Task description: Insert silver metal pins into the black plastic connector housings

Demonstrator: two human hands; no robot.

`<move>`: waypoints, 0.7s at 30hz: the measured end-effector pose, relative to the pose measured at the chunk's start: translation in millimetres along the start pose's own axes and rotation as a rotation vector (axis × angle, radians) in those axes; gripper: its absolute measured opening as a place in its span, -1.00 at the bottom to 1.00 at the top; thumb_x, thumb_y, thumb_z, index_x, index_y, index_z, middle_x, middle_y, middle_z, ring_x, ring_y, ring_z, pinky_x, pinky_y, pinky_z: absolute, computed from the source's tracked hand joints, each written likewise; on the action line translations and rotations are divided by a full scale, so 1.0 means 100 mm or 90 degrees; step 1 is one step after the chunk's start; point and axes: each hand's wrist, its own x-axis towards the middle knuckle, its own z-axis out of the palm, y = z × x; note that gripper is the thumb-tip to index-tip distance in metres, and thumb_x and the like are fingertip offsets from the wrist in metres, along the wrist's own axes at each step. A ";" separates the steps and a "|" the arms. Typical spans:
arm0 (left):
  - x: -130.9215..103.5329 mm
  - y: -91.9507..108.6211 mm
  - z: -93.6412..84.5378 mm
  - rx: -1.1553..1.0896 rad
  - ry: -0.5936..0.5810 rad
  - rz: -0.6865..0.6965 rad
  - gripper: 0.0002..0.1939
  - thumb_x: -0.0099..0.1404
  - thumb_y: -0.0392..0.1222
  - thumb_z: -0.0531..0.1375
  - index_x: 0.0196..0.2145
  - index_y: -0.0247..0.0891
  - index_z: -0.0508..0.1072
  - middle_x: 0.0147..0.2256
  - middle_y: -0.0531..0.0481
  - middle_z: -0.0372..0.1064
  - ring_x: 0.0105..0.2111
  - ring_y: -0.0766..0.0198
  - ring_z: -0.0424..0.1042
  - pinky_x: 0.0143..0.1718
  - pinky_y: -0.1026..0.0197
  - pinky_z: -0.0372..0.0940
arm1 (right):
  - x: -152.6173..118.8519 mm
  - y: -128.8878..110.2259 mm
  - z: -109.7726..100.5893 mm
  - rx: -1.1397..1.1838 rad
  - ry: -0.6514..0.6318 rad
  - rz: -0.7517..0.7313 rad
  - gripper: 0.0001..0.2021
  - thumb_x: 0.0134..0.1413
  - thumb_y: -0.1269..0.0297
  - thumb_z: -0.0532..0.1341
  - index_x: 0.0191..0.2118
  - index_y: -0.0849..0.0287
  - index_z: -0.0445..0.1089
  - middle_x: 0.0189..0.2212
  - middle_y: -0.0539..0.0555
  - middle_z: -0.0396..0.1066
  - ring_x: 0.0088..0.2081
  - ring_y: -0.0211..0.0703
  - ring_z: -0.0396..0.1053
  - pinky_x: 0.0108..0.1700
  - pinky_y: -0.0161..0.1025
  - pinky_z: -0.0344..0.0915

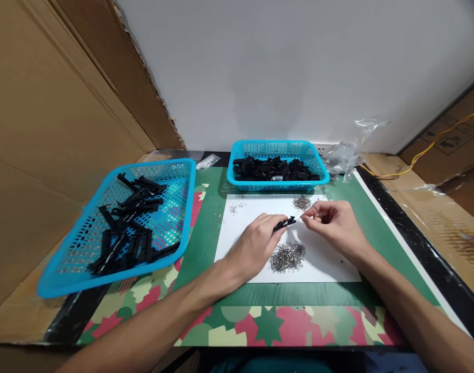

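Black part (284, 224) above the white sheet (237, 241), its tip pointing toward the right hand. Left hand (256, 243) closed around it, fingers over the top. Right hand (332, 223) just beside the tip, thumb and forefinger pinched together; a thin metal piece shows at the fingers, too small to identify.

On the sheet: a large pile of small metal pieces (287, 257) below the black part, a smaller pile (301, 202) near the right fingertips, a few loose bits (234, 208) toward the upper left corner.

Sheet lies on a green mat (206, 248) with a patterned border. Beyond the sheet, a blue basket (278, 185) of dark pieces; left, a larger blue basket (190, 207) holding long black parts (139, 207). Clear plastic bags (342, 155) right of the far basket, near the wall (268, 67).
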 end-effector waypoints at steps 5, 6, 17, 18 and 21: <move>-0.02 0.00 0.00 0.069 -0.012 0.058 -0.79 0.50 -0.38 0.17 0.05 -0.27 0.47 -0.12 -0.09 0.52 -0.10 0.09 0.50 -0.08 0.02 0.45 | 0.00 0.00 0.07 -0.010 -0.048 0.033 -0.84 -0.09 0.24 0.30 -0.48 0.25 0.51 -0.65 -0.10 0.20 -0.55 -0.34 0.07 -0.48 -0.30 -0.01; -0.02 -0.01 0.01 0.075 -0.013 0.069 -0.81 0.51 -0.36 0.16 0.03 -0.28 0.48 -0.13 -0.09 0.52 -0.09 0.09 0.50 -0.08 0.02 0.44 | -0.01 -0.01 0.09 -0.020 -0.051 0.033 -0.85 -0.09 0.25 0.29 -0.49 0.24 0.50 -0.65 -0.09 0.20 -0.55 -0.34 0.08 -0.47 -0.30 0.00; -0.04 -0.03 0.05 0.156 -0.050 0.110 -0.83 0.56 -0.28 0.11 -0.10 -0.34 0.50 -0.23 -0.11 0.51 -0.19 0.09 0.46 -0.13 0.04 0.39 | -0.04 -0.01 0.21 -0.094 -0.017 0.018 -0.90 -0.09 0.32 0.26 -0.52 0.22 0.46 -0.66 -0.07 0.26 -0.57 -0.32 0.14 -0.50 -0.29 -0.01; -0.04 -0.03 0.05 0.161 -0.050 0.115 -0.83 0.56 -0.28 0.11 -0.10 -0.35 0.51 -0.23 -0.12 0.51 -0.20 0.09 0.45 -0.13 0.04 0.39 | -0.04 -0.01 0.21 -0.100 -0.016 0.013 -0.89 -0.08 0.32 0.26 -0.52 0.22 0.45 -0.66 -0.07 0.26 -0.57 -0.32 0.14 -0.50 -0.29 -0.01; -0.03 -0.03 0.05 0.180 -0.049 0.133 -0.84 0.55 -0.28 0.12 -0.09 -0.35 0.51 -0.24 -0.11 0.51 -0.22 0.09 0.45 -0.15 0.04 0.38 | -0.04 0.01 0.20 -0.126 -0.019 -0.004 -0.90 -0.07 0.34 0.25 -0.53 0.21 0.44 -0.67 -0.08 0.23 -0.58 -0.33 0.13 -0.51 -0.29 -0.01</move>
